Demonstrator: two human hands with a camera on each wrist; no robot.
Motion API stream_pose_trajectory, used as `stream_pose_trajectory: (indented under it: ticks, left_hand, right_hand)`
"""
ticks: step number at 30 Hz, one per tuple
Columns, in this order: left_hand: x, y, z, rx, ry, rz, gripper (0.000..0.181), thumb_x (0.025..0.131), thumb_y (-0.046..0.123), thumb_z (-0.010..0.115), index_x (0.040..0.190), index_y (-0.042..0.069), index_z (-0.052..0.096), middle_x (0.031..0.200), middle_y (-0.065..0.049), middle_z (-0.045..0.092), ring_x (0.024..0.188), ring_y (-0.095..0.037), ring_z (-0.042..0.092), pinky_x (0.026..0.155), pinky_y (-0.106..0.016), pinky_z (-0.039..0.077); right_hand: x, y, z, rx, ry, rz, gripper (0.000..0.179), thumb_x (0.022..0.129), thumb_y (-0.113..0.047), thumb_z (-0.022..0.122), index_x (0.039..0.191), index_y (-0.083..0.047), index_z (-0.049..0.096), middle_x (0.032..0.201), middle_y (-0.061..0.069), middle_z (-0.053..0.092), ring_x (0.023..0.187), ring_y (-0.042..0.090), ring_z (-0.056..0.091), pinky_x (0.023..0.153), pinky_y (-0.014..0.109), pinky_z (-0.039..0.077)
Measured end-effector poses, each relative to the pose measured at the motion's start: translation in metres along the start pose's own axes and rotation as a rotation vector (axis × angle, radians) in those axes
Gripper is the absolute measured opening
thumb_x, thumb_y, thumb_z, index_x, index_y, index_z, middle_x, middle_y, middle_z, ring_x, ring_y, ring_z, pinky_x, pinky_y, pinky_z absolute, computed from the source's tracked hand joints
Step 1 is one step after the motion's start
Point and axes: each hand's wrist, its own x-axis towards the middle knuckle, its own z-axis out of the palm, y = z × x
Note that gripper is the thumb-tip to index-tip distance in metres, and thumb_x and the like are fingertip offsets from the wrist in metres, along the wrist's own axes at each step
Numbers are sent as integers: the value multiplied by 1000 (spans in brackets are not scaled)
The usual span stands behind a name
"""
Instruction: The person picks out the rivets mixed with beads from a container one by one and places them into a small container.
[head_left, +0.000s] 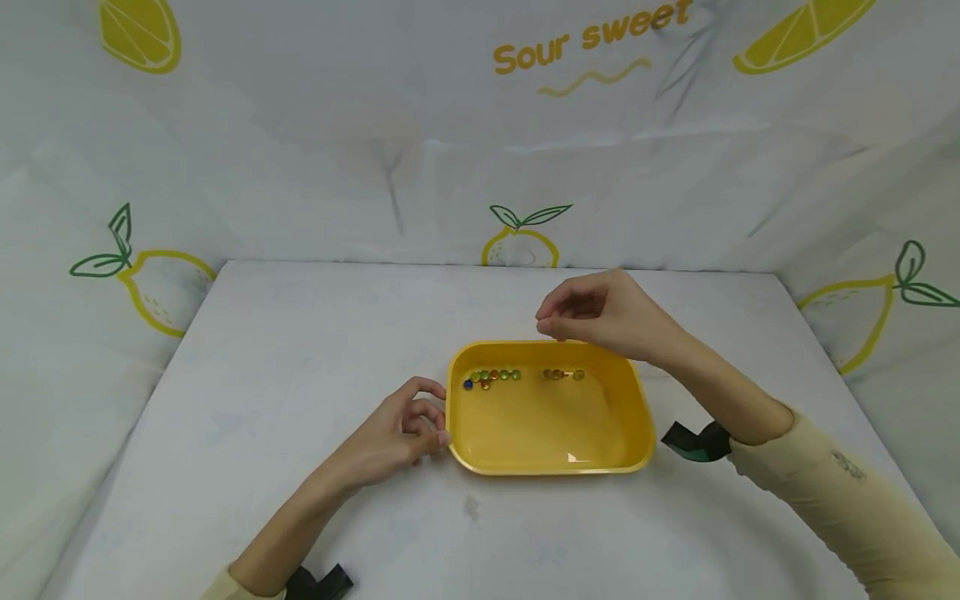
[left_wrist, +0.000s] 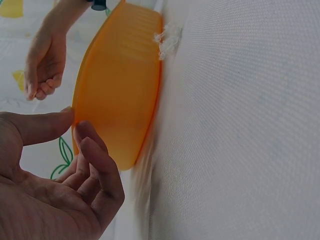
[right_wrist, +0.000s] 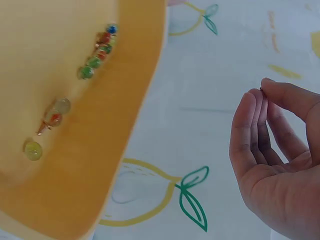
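A yellow plastic tray [head_left: 547, 433] with rounded corners stands on the white table. My left hand [head_left: 405, 425] is at its left end; in the left wrist view the thumb [left_wrist: 47, 127] and curled fingers pinch its rim. Inside, along the far wall, lie several glass marbles [head_left: 494, 375] in green, amber and blue. Apart from that cluster, a few more marbles [right_wrist: 55, 118] lie near a small copper-coloured piece [right_wrist: 42, 129]. Above the tray's far rim hovers my right hand [head_left: 600, 312], thumb and fingertips pinched together on a tiny dark thing [right_wrist: 261, 89], too small to identify.
A white cloth printed with lemons [head_left: 520, 248] hangs behind the table [head_left: 300, 333] and at both sides. Loose white threads [left_wrist: 169, 40] lie by the tray's base in the left wrist view. Dark straps [head_left: 697, 442] hang at both wrists.
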Motion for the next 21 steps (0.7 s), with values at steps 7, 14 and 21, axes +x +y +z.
stream_pose_trajectory:
  ticks: [7, 14, 21]
  left_hand:
    - [0, 0, 0, 2, 1, 3, 54, 97, 12, 77, 141, 5, 46, 101, -9, 68, 74, -18, 59, 60, -25, 49]
    - [0, 0, 0, 3, 2, -1, 54, 97, 12, 76, 141, 5, 46, 102, -9, 67, 74, -19, 59, 60, -25, 49]
    - [0, 1, 0, 4, 1, -7, 53, 98, 12, 76, 140, 6, 46, 101, -8, 67, 76, -20, 60, 60, -25, 49]
  right_hand:
    - [-16, -1, -16, 68, 115, 68, 9, 97, -16, 82, 105, -11, 80, 97, 6, 79, 86, 25, 75, 84, 31, 64]
    - [-26, 6, -26, 75, 193, 70, 14, 97, -17, 82, 107, -8, 79, 95, 3, 80, 84, 22, 75, 81, 29, 64]
    - [-37, 16, -40, 89, 293, 37, 15, 99, -15, 80, 109, -4, 78, 91, 0, 77, 83, 19, 73, 83, 24, 62]
